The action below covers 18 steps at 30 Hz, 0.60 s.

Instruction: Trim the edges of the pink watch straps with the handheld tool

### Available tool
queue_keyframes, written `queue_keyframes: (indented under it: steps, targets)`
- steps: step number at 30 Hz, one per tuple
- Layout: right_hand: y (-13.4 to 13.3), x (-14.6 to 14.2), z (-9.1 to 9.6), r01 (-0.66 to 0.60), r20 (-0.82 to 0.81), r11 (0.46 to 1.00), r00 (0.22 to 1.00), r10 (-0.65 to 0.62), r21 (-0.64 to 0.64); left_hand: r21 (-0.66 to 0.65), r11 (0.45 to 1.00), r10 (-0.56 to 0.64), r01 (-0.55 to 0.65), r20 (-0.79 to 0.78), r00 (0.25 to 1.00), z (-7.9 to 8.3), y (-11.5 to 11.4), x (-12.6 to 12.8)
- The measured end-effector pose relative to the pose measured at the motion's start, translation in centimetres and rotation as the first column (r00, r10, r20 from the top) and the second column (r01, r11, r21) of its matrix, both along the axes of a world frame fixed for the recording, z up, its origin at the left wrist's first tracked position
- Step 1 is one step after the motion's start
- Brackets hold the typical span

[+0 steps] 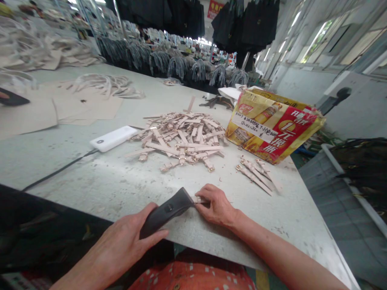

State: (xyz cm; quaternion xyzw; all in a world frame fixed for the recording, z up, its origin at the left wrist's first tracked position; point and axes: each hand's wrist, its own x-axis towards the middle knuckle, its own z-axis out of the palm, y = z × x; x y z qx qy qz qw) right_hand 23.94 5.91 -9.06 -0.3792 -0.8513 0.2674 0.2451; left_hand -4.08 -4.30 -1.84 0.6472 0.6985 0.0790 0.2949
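My left hand (130, 233) is closed around a black handheld tool (167, 209) shaped like a hair clipper. Its wide front end points right, with a thin tip close to my right fingers. Between the thumb and fingers of my right hand (216, 203) is a small beige strap (198, 199), mostly hidden by the fingers. Both hands are over the table's front edge area. Beyond them lies a heap of beige buckle straps (187, 137) with gold buckles. To the right, several more buckle straps (256, 175) lie side by side.
A yellow and red cardboard box (273, 127) stands at the table's right. A white power bank (114, 138) with a black cord lies left of the heap. Beige fabric pieces (84, 102) cover the far left. A grey bin (347, 201) stands beyond the right edge.
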Motion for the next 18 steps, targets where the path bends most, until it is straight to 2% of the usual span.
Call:
queue_keyframes:
  steps: [4,9,14,18]
  targets:
    - [-0.9,0.0,0.1,-0.019,0.010,0.999,1.000,0.018,0.027,-0.076,0.993,-0.089,0.086,-0.038,0.995,1.0,0.6,0.5]
    - [-0.9,-0.1,0.3,-0.010,0.036,1.000,0.999,0.010,0.003,-0.123,0.987,-0.115,0.102,-0.101,0.988,1.4,1.2,1.4]
    - [-0.8,-0.2,0.8,-0.009,0.077,1.000,0.997,0.011,-0.029,-0.098,0.983,-0.168,0.156,-0.130,0.977,2.4,2.4,1.7]
    - [-0.9,-0.3,0.9,-0.003,0.126,1.000,0.992,0.001,0.019,-0.101,0.981,-0.179,0.165,-0.148,0.973,2.6,3.0,1.5]
